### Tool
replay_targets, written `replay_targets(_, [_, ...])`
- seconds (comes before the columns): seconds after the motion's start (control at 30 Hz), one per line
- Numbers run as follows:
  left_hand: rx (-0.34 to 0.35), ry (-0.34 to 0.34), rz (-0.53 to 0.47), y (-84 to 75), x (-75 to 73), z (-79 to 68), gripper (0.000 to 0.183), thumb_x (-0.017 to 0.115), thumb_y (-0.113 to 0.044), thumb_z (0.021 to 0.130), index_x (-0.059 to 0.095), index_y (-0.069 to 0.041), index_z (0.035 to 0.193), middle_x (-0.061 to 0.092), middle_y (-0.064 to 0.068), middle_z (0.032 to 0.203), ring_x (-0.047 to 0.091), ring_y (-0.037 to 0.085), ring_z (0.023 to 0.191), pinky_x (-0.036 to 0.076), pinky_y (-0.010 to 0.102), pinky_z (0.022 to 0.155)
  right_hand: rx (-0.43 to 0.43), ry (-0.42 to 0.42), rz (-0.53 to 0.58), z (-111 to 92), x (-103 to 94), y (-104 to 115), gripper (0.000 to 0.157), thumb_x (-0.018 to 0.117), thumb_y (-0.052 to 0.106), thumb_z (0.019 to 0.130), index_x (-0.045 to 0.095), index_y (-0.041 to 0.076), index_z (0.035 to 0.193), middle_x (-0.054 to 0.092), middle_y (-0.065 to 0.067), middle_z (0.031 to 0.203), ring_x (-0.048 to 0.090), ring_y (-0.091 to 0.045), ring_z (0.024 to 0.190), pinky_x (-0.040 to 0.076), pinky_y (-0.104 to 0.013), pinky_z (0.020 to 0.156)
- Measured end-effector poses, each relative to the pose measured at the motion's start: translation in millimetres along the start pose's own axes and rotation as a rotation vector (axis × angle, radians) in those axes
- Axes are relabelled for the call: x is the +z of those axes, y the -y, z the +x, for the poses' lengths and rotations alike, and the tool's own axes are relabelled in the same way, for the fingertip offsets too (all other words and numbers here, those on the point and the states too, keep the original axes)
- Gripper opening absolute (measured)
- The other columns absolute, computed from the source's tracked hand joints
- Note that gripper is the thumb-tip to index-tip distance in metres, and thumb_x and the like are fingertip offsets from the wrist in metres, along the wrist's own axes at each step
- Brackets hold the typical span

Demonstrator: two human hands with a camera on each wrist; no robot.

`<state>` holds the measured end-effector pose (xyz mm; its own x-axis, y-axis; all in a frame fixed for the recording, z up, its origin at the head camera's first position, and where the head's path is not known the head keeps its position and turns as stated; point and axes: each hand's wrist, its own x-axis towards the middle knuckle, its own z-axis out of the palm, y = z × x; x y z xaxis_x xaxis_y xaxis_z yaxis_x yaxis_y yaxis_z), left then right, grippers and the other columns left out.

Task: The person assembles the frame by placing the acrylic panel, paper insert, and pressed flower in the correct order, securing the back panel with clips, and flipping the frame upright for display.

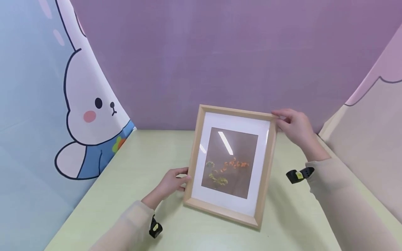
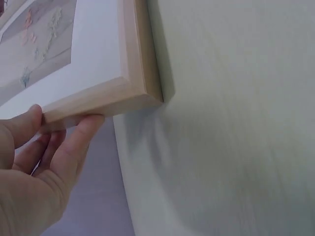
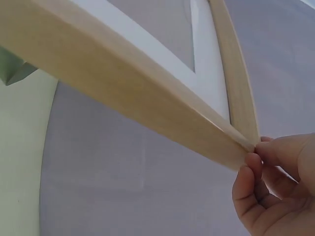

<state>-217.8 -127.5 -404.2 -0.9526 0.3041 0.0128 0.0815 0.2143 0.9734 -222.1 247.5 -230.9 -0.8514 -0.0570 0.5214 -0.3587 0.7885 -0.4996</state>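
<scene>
A light wooden picture frame (image 1: 265, 167) stands tilted above the pale green table, its front towards me. Inside it a white mat surrounds a brown picture (image 1: 232, 146) with orange and green plant shapes, and light glints off the glazing. My left hand (image 1: 171, 183) grips the frame's left side, low down; in the left wrist view thumb and fingers lie on the wooden edge near a corner. At the upper right corner my right hand (image 1: 296, 127) pinches the frame, as the right wrist view also shows. The frame's back is hidden.
The pale green table (image 1: 150, 153) spreads beneath. A purple panel (image 1: 220, 62) rises behind it. On the left stands a blue panel with a white cartoon rabbit (image 1: 88, 94), on the right a pink and cream panel (image 1: 373, 132). Black straps (image 1: 298, 175) circle both wrists.
</scene>
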Motion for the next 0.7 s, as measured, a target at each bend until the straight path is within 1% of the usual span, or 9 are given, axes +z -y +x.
replay_targets(0.1, [-0.008, -0.028, 0.005, 0.5, 3.2, -0.4, 0.041, 0.059, -0.005, 0.089, 0.049, 0.009, 0.127, 0.053, 0.021, 0.120, 0.061, 0.030, 0.093, 0.054, 0.037, 0.063, 0.041, 0.006, 0.029, 2.6, 2.6, -1.5, 0.030, 0.053, 0.007, 0.091, 0.060, 0.002, 0.120, 0.060, -0.018, 0.109, 0.043, -0.013, 0.054, 0.034, -0.023, 0.042])
replay_targets(0.2, [-0.010, -0.047, 0.003, 0.6, 5.5, -0.3, 0.040, 0.058, -0.004, 0.089, 0.050, 0.009, 0.126, 0.054, 0.018, 0.117, 0.061, 0.030, 0.093, 0.054, 0.037, 0.063, 0.092, 0.030, 0.071, 3.0, 5.4, -3.3, 0.035, 0.053, 0.008, 0.092, 0.056, 0.006, 0.126, 0.058, -0.017, 0.117, 0.049, -0.015, 0.060, 0.037, -0.023, 0.044])
replay_targets(0.27, [-0.006, -0.058, 0.002, 0.2, 6.6, -0.5, 0.040, 0.058, -0.003, 0.089, 0.050, 0.009, 0.126, 0.054, 0.018, 0.115, 0.061, 0.030, 0.092, 0.054, 0.036, 0.063, 0.123, 0.051, 0.103, 1.6, 6.7, -4.2, 0.039, 0.053, 0.011, 0.093, 0.051, 0.008, 0.132, 0.052, -0.015, 0.128, 0.054, -0.016, 0.070, 0.044, -0.025, 0.052])
replay_targets(0.33, [-0.002, -0.069, 0.003, -0.3, 7.5, -0.4, 0.040, 0.058, -0.002, 0.089, 0.050, 0.010, 0.126, 0.054, 0.017, 0.114, 0.061, 0.029, 0.092, 0.054, 0.036, 0.063, 0.158, 0.072, 0.154, -1.1, 7.4, -5.1, 0.046, 0.054, 0.016, 0.093, 0.044, 0.013, 0.138, 0.051, -0.017, 0.129, 0.058, -0.018, 0.081, 0.049, -0.031, 0.067])
replay_targets(0.4, [0.000, -0.079, 0.004, -0.8, 8.3, -0.6, 0.039, 0.058, -0.002, 0.089, 0.050, 0.010, 0.125, 0.054, 0.017, 0.113, 0.061, 0.029, 0.092, 0.054, 0.036, 0.062, 0.191, 0.092, 0.217, -4.4, 8.3, -5.8, 0.053, 0.055, 0.020, 0.093, 0.036, 0.017, 0.143, 0.050, -0.017, 0.130, 0.060, -0.019, 0.089, 0.047, -0.038, 0.081])
replay_targets(0.47, [0.001, -0.085, 0.004, -0.6, 9.0, -0.6, 0.039, 0.058, -0.002, 0.089, 0.050, 0.009, 0.125, 0.054, 0.016, 0.112, 0.061, 0.029, 0.091, 0.054, 0.036, 0.062, 0.211, 0.107, 0.294, -8.0, 10.1, -6.6, 0.060, 0.056, 0.022, 0.093, 0.027, 0.018, 0.146, 0.047, -0.017, 0.133, 0.060, -0.021, 0.096, 0.046, -0.041, 0.086])
replay_targets(0.53, [-0.001, -0.087, 0.006, 0.0, 9.6, -0.2, 0.038, 0.058, -0.002, 0.089, 0.051, 0.009, 0.125, 0.055, 0.016, 0.111, 0.061, 0.029, 0.091, 0.054, 0.036, 0.062, 0.214, 0.120, 0.370, -12.4, 12.7, -7.2, 0.065, 0.056, 0.020, 0.093, 0.020, 0.016, 0.148, 0.042, -0.018, 0.137, 0.057, -0.025, 0.103, 0.048, -0.039, 0.084])
replay_targets(0.6, [-0.002, -0.089, 0.010, 0.6, 10.0, -0.1, 0.038, 0.058, -0.003, 0.089, 0.051, 0.009, 0.125, 0.055, 0.015, 0.111, 0.061, 0.030, 0.091, 0.054, 0.036, 0.062, 0.212, 0.134, 0.411, -17.6, 15.8, -7.4, 0.067, 0.055, 0.017, 0.093, 0.017, 0.013, 0.148, 0.033, -0.015, 0.143, 0.052, -0.029, 0.111, 0.051, -0.031, 0.077])
replay_targets(0.7, [-0.003, -0.097, 0.019, 1.3, 9.7, 0.0, 0.039, 0.058, -0.003, 0.089, 0.050, 0.009, 0.125, 0.055, 0.015, 0.111, 0.061, 0.031, 0.091, 0.054, 0.037, 0.061, 0.216, 0.150, 0.431, -26.9, 21.2, -6.8, 0.065, 0.054, 0.013, 0.094, 0.017, 0.009, 0.147, 0.033, -0.019, 0.142, 0.049, -0.035, 0.112, 0.052, -0.026, 0.072])
